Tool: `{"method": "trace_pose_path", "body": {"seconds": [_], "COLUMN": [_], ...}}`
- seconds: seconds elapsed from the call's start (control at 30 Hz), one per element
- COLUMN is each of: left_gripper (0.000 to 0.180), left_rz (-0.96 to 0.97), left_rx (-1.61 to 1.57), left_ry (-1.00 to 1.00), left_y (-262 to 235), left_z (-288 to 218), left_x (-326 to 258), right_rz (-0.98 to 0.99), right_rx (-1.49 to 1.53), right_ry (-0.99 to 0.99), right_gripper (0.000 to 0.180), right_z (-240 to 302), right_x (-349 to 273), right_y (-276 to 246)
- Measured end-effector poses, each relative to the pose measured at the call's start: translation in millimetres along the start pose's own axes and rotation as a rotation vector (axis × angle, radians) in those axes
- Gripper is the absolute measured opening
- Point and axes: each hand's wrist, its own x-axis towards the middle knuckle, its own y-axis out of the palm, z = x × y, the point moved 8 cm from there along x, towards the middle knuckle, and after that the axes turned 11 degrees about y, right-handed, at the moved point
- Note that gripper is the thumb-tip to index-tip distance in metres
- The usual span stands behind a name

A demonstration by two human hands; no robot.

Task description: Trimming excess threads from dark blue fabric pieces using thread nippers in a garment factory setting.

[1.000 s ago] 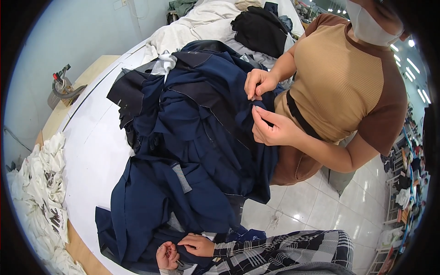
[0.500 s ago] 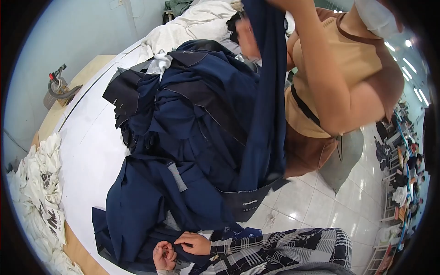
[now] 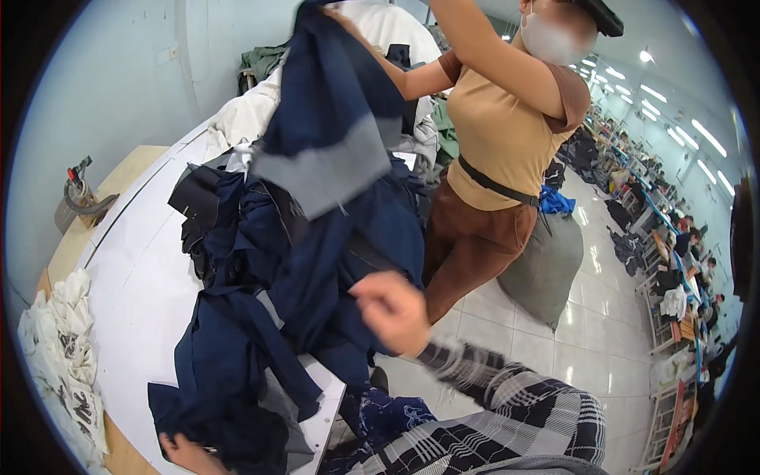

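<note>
The person's right hand (image 3: 392, 310) hangs open and blurred just beside the right edge of the dark blue clothes pile (image 3: 293, 261) on the white table (image 3: 134, 293), while the left hand (image 3: 186, 453) grips the pile's near bottom edge.

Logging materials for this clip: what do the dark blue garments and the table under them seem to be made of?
The navy garments look like matte woven cloth, probably cotton or a blend: they drape and crease softly, with paler grey lining panels. The white table top looks like smooth painted board or laminate: flat and even. The right hand hovers blurred beside the pile.
</note>
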Motion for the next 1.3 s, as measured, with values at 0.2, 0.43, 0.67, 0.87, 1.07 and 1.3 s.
{"method": "trace_pose_path", "body": {"seconds": [0.2,0.43,0.67,0.87,1.07,1.3], "left_gripper": [0.027,0.027,0.027,0.019,0.018,0.018], "left_rz": [0.321,0.860,0.887,0.687,0.698,0.583], "left_rx": [0.171,0.488,0.255,0.091,0.090,0.116], "left_ry": [0.497,0.402,0.337,0.386,0.336,0.283], "left_y": [26,85,62,42,45,18], "left_z": [-63,21,-23,-66,-87,-52], "left_x": [-20,-122,-99,-81,-82,-83], "right_rz": [-0.335,-0.175,0.014,0.080,0.037,0.508], "right_rx": [0.189,0.231,0.108,0.066,-0.028,0.324], "right_ry": [0.157,0.332,0.409,0.351,0.125,0.279], "right_gripper": [0.021,0.027,0.029,0.028,0.023,0.017], "right_z": [-21,-53,-90,-91,-78,-39], "right_x": [20,26,15,20,76,-11], "right_y": [-118,-106,-57,-33,-17,64]}}
